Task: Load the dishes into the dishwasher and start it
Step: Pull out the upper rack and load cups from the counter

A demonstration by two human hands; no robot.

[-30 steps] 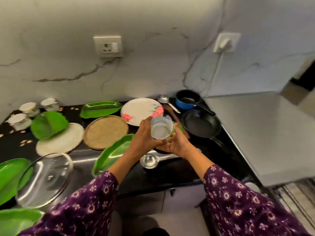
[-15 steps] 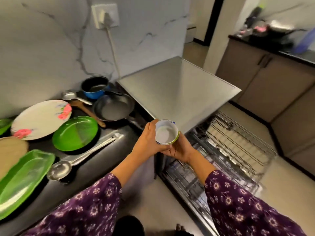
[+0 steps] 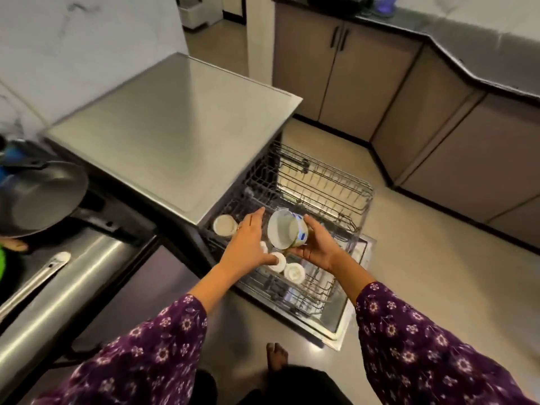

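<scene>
In the head view, a person stands in front of an open dishwasher (image 3: 175,121) and looks down at it. The wire rack (image 3: 324,185) is pulled out of the front of the dishwasher. It sits over the dishwasher's open door (image 3: 342,320).

The right hand (image 3: 317,248) holds a small bowl (image 3: 286,229) just above the rack. Its fingers are curled round the outside of the bowl, and the palm is under it. The bowl is tipped on its side, so its white inside faces the left hand. The outside has some blue and yellow-green on it.

The left hand (image 3: 248,238) is just beside the bowl, on the side nearer the dishwasher's body. Its fingers are straight and close together, and they hold nothing. I cannot tell if it touches the bowl.

One white cup (image 3: 224,225) sits in the rack, right by the front corner of the dishwasher. A few small white cups (image 3: 294,271) sit in the rack under the two hands.

To the left of the dishwasher there is a shiny counter (image 3: 96,258). A dark pan (image 3: 38,197) and a long silver handle (image 3: 43,271) lie on it. Brown cupboards (image 3: 350,77) stand behind the dishwasher. A bare foot (image 3: 276,356) is on the floor in front of the dishwasher. Both arms wear purple sleeves (image 3: 152,346) with little flowers.
</scene>
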